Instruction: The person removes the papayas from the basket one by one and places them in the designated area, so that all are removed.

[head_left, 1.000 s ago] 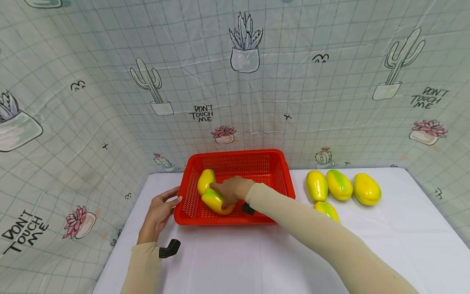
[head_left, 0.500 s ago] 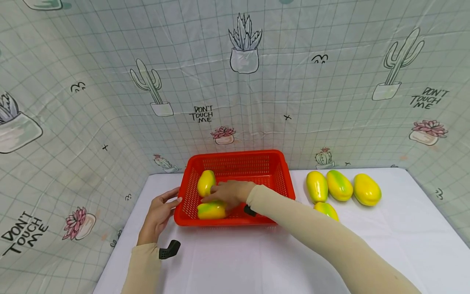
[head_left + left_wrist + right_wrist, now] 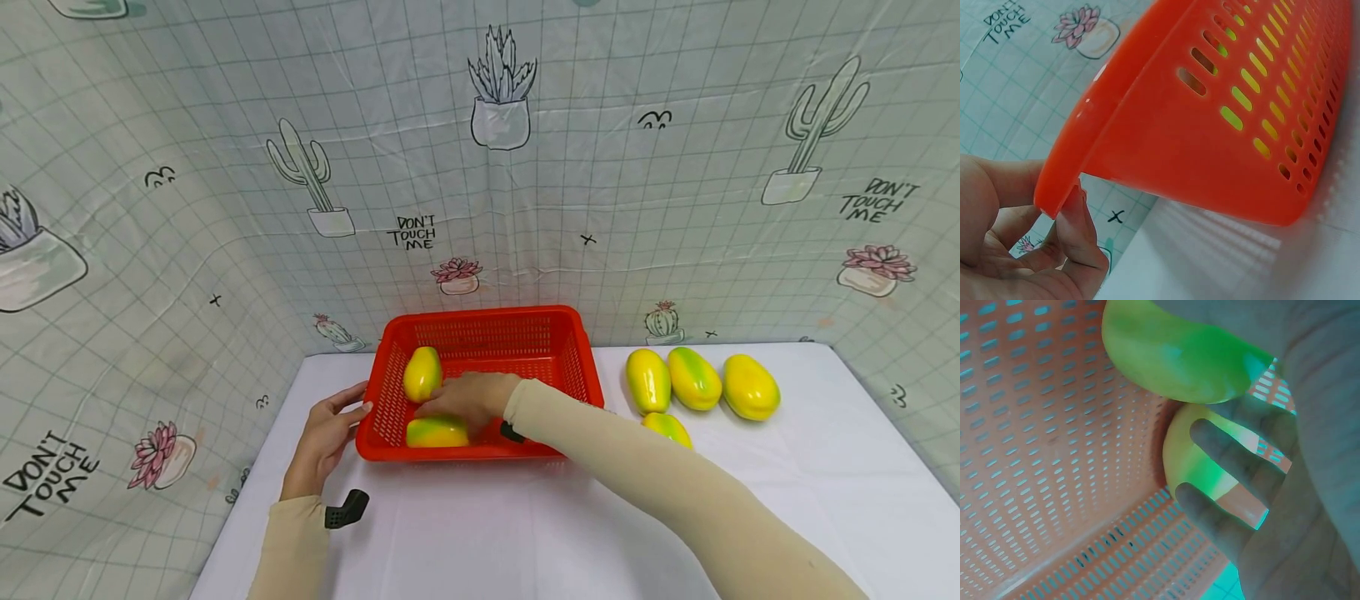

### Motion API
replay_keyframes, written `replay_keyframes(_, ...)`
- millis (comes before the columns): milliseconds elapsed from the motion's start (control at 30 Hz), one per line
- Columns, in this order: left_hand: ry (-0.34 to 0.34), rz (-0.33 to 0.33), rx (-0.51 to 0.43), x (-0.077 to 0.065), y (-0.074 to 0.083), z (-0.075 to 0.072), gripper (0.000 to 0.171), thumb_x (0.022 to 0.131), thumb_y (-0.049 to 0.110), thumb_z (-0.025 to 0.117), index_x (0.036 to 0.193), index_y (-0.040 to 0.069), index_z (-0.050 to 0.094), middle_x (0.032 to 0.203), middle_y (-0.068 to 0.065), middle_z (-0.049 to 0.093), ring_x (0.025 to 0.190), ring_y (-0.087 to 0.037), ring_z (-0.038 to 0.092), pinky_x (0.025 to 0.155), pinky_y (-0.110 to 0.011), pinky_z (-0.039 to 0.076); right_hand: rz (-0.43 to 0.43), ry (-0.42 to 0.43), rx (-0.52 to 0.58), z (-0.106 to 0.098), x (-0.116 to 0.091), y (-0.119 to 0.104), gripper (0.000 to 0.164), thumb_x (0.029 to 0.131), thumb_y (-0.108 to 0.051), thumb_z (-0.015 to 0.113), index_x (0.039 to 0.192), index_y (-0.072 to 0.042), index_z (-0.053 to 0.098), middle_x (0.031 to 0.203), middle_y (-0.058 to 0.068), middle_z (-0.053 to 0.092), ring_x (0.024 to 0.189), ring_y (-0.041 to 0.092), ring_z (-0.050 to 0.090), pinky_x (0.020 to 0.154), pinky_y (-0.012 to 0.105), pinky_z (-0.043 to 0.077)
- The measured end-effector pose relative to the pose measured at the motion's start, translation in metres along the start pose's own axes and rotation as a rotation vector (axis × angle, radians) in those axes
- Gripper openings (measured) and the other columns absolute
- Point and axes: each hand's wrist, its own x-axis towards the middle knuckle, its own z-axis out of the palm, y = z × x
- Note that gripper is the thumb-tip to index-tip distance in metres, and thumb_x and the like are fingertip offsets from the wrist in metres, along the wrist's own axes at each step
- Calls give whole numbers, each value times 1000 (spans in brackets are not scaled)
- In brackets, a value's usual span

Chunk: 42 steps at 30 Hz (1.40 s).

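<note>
In the head view, my left hand [image 3: 327,433] pinches the left rim of a red plastic basket [image 3: 480,454]. The left wrist view shows the thumb and fingers on either side of that rim [image 3: 1075,137]. My right hand [image 3: 472,397] is inside the basket, over a yellow-green mango [image 3: 437,432] lying along the front wall. Its fingers [image 3: 1241,462] look spread and fairly straight in the right wrist view, with the thumb and forefinger on either side of the near mango [image 3: 1179,353]. A second mango [image 3: 423,374] lies behind it, at the basket's left end.
Several more mangoes lie on the white table [image 3: 465,533] right of the basket: one at the left [image 3: 648,381], a greener mango [image 3: 693,378] beside it, another mango [image 3: 751,387] farther right and a partly hidden mango [image 3: 667,428] in front. A patterned cloth [image 3: 540,200] hangs behind.
My right hand has brought the near mango down against the front wall and turned it lengthwise, with the fingers lifting over it. The left hand stays on the rim.
</note>
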Motion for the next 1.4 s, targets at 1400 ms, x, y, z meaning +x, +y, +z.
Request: replay_keyframes(1400,-15,-3,-7,-1,3,1,55,108,5,57,160,1,42,162,-23,38,122,-26,55,87,-19,58,44,82,-259,-6,-38,23,99,82,-46,89,164,-22,39,164,-5,44,151,23,38,127,43,30)
